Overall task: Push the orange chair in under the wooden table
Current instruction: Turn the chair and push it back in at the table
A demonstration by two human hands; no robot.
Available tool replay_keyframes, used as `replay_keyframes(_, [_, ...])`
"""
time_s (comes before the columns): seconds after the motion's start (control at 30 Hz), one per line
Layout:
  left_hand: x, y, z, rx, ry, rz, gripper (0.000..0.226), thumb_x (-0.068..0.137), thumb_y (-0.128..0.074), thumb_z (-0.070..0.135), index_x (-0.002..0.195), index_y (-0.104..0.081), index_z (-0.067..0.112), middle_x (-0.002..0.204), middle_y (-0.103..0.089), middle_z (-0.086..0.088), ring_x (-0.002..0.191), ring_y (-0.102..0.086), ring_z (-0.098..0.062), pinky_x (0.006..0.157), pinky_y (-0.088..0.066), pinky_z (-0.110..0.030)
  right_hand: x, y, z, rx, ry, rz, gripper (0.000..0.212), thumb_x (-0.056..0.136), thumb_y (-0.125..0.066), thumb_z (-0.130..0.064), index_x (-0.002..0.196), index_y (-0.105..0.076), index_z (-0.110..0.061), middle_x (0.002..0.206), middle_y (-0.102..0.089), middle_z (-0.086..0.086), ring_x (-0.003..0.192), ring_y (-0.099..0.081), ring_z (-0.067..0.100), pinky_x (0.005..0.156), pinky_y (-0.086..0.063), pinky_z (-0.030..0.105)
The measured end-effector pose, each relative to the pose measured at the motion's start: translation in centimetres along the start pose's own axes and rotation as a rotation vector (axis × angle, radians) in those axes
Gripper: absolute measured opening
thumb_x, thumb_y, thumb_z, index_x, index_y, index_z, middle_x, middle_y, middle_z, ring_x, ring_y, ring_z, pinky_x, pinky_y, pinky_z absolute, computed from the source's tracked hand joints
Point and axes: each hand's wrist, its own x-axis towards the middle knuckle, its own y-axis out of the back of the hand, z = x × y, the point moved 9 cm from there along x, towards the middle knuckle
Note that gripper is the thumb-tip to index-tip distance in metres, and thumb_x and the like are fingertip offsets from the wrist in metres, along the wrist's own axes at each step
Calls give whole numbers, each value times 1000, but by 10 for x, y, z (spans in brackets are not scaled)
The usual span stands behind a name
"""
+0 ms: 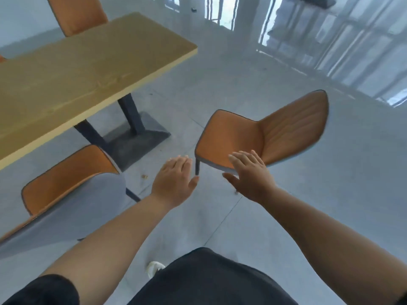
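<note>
While both arms reach forward, neither hand holds anything. Left hand (176, 181): fingers straight and together, thumb spread, palm down, over bare floor (286, 194). Right hand (251, 175): fingers straight and slightly fanned, thumb out to its left, overlapping the near edge of the chair (259, 133) seat in view; contact cannot be told.

Chair stands just ahead of the right hand, well clear of the table (88, 69), which lies ahead and left of the left hand. Seat front faces the table; backrest points away, to the right of the right hand. One dark chair leg shows between the two hands.

Table base (134, 137), dark, sits on the floor ahead of the left hand. Second chair (72, 186), orange with grey back, is left of the left hand, its seat partly under the table edge. Third chair (77, 14) stands beyond the table's far side.
</note>
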Motion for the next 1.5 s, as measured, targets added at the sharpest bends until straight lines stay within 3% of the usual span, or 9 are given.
replay_keyframes(0.2, [60, -33, 134, -23, -115, -34, 57, 96, -44, 43, 137, -43, 3, 141, -47, -19, 133, -38, -35, 112, -28, -49, -69, 46, 128, -7, -140, 97, 56, 90, -55, -46, 130, -54, -6, 131, -58, 11, 128, -46, 31, 112, -26, 47])
replay_keyframes(0.4, [105, -47, 231, -23, -241, -82, 60, 96, -33, 51, 135, -44, 6, 139, -50, -16, 132, -41, -33, 110, -30, -48, -113, 75, 220, -11, -267, 138, 58, 92, -51, -48, 134, -51, -7, 135, -56, 10, 131, -43, 31, 114, -21, 46])
replay_keyframes(0.63, [169, -69, 289, -20, -318, -128, 61, 98, -32, 50, 139, -39, 6, 145, -44, -15, 137, -34, -31, 114, -24, -45, -121, 81, 296, 0, -359, 163, 62, 92, -42, -52, 135, -49, -8, 136, -54, 12, 131, -42, 32, 114, -20, 45])
replay_keyframes(1.0, [287, -92, 332, 7, -365, -189, 63, 97, -33, 48, 142, -34, 3, 148, -38, -17, 139, -30, -30, 116, -20, -43, -61, 100, 396, -1, -379, 170, 59, 93, -51, -47, 135, -49, -7, 137, -53, 12, 132, -40, 31, 115, -21, 46])
replay_keyframes(1.33, [352, -129, 339, -15, -155, -152, 67, 98, -22, 55, 140, -38, 5, 144, -45, -16, 135, -39, -30, 113, -30, -43, 53, 80, 471, 28, -33, 7, 65, 93, -38, -56, 138, -46, -10, 141, -50, 9, 136, -37, 28, 116, -18, 42])
replay_keyframes(1.5, [375, -149, 353, -34, 169, -59, 66, 96, -31, 56, 134, -46, 4, 136, -53, -17, 126, -48, -32, 106, -40, -45, 111, 64, 499, 1, 323, -126, 66, 91, -38, -58, 136, -49, -11, 140, -51, 9, 136, -37, 29, 115, -18, 42])
